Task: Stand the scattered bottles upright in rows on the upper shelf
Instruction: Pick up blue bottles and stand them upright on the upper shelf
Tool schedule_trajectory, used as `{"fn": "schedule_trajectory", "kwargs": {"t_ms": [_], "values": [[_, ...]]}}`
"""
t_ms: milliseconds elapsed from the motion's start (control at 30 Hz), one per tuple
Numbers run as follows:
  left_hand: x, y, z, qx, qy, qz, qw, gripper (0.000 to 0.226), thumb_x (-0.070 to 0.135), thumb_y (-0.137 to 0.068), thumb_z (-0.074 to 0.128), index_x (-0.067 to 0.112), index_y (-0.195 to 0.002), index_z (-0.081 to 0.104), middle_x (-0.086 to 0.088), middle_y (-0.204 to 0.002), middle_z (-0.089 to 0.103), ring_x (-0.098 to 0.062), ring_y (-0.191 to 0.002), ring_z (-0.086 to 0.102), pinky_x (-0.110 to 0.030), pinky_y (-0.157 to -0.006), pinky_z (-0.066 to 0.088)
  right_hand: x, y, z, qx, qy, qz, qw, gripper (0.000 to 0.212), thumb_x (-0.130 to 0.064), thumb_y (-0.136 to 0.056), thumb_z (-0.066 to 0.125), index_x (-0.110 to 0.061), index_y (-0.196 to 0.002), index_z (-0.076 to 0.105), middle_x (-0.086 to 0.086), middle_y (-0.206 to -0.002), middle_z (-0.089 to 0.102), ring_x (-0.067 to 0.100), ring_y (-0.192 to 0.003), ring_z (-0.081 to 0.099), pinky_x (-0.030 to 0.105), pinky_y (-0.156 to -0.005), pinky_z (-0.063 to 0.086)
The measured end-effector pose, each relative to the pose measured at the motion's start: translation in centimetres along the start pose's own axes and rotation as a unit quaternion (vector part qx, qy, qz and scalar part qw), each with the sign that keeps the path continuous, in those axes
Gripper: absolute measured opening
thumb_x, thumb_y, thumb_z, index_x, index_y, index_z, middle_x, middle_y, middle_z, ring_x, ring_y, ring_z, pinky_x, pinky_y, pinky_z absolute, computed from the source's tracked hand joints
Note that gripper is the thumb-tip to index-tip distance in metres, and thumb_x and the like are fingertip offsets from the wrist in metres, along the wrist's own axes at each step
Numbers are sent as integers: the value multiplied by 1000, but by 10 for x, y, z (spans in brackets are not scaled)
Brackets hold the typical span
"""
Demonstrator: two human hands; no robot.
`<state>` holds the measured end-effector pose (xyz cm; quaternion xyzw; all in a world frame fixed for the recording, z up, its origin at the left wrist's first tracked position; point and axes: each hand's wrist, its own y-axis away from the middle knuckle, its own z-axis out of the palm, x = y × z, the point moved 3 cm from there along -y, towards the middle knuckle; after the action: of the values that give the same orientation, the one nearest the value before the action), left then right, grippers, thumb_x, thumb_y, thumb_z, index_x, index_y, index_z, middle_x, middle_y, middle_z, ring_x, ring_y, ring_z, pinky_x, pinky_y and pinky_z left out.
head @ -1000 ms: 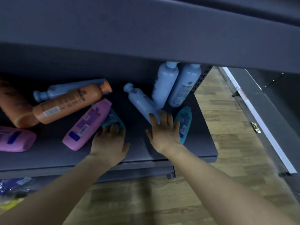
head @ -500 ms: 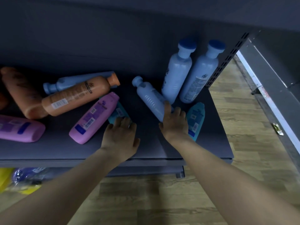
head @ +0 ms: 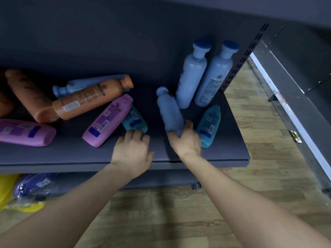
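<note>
On the shelf, near right: the right hand (head: 188,140) reaches in over the near edge, forearm straight and angled in from the near right.
Right grip: clamped on the base of the held blue bottle (head: 170,111); the thumb lies on its right side and the fingers wrap its left side.
Held blue bottle: cap points far and slightly left, base in the palm. I cannot tell whether the base is off the shelf (head: 71,154).
Left hand (head: 133,151): back of the hand up, over the near part of the shelf; forearm comes in from the near left; fingers bent at the knuckles.
Left grip: fingertips at the near end of the left teal bottle (head: 135,120); closed on it or only touching, cannot tell.
Standing pair: left standing bottle (head: 190,77) and right standing bottle (head: 213,81), both blue, upright side by side at the far right, next to the perforated post (head: 247,56).
Right teal bottle (head: 208,126): lying down, just right of the right hand.
Centre purple bottle (head: 109,120): lying down, overlapping the left teal bottle.
Left group: lying orange bottle (head: 89,99) in front of a lying blue bottle (head: 84,84); second orange bottle (head: 30,97) and left purple bottle (head: 25,132) lie further left.
Below: wood floor (head: 250,194); yellow and purple packs (head: 26,187) under the shelf at near left.
</note>
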<state>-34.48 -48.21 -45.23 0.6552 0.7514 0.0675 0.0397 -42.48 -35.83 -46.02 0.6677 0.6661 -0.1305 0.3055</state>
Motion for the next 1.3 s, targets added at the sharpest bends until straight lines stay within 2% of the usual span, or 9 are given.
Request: {"fn": "schedule_trajectory", "kwargs": {"t_ms": [233, 433, 633, 700, 867, 967, 1067, 1200, 1300], "values": [[-21, 39, -7, -12, 9, 27, 1000, 47, 44, -94, 41, 16, -132, 40, -4, -137, 37, -24, -128, 33, -34, -99, 34, 2, 43, 8, 9, -238, 122, 964, 45, -28, -87, 58, -11, -127, 49, 12, -115, 58, 31, -102, 55, 35, -82, 45], [-46, 71, -15, -20, 41, 15, 999, 47, 45, -95, 41, 15, -131, 41, -5, -136, 39, -25, -125, 37, -35, -98, 36, -12, 87, 15, 0, -382, 133, 914, 26, -18, -91, 55, -11, -116, 53, 6, -100, 62, 22, -89, 61, 41, -84, 52], [-76, 97, -24, -57, 175, -38, 982, 51, 52, -90, 48, 20, -128, 47, -1, -130, 52, -23, -120, 48, -32, -88, 42, -43, 131, 26, -29, -498, 91, 862, 17, -14, -94, 52, -10, -111, 54, 6, -93, 62, 16, -77, 61, 33, -66, 51], [-87, 104, -25, -82, 304, -79, 946, 49, 48, -90, 51, 21, -131, 50, 0, -130, 56, -21, -121, 51, -29, -91, 40, -58, 145, 31, -53, -531, 90, 841, 9, -12, -95, 50, -10, -102, 55, 6, -89, 63, 18, -76, 60, 34, -64, 50], [-116, 129, -30, -144, 603, -146, 771, 43, 26, -93, 52, 21, -136, 46, 0, -129, 57, -16, -115, 53, -32, -88, 40, -92, 181, 48, -133, -573, 77, 805, 14, -13, -96, 45, -11, -98, 58, 13, -98, 65, 23, -80, 62, 32, -62, 50], [-138, 146, -40, -154, 689, -133, 696, 38, 32, -75, 59, 29, -113, 59, 5, -113, 64, -12, -103, 58, -33, -78, 40, -110, 198, 60, -173, -557, 54, 811, 16, -13, -94, 44, -11, -100, 59, 17, -105, 64, 25, -83, 61, 32, -62, 49], [-164, 164, -50, -123, 765, -135, 618, 8, 26, -85, 56, 25, -93, 58, 5, -92, 65, -11, -84, 60, -32, -75, 40, -129, 213, 73, -211, -514, 21, 831, 36, -22, -75, 53, -9, -108, 59, 14, -100, 64, 24, -80, 61, 29, -58, 48], [-198, 188, -54, -77, 807, -182, 556, 8, 26, -88, 58, 21, -94, 57, 0, -93, 66, -18, -91, 62, -37, -88, 44, -158, 233, 90, -269, -462, -12, 845, 54, -25, -63, 50, -7, -113, 60, 9, -92, 65, 19, -71, 61, 24, -53, 48], [-220, 207, -59, -41, 846, -199, 492, 14, 17, -88, 59, 14, -102, 57, -8, -93, 67, -22, -87, 65, -38, -80, 51, -181, 247, 101, -314, -432, -30, 845, 46, -24, -63, 50, -11, -105, 61, 6, -87, 64, 16, -66, 60, 22, -51, 47]]}}
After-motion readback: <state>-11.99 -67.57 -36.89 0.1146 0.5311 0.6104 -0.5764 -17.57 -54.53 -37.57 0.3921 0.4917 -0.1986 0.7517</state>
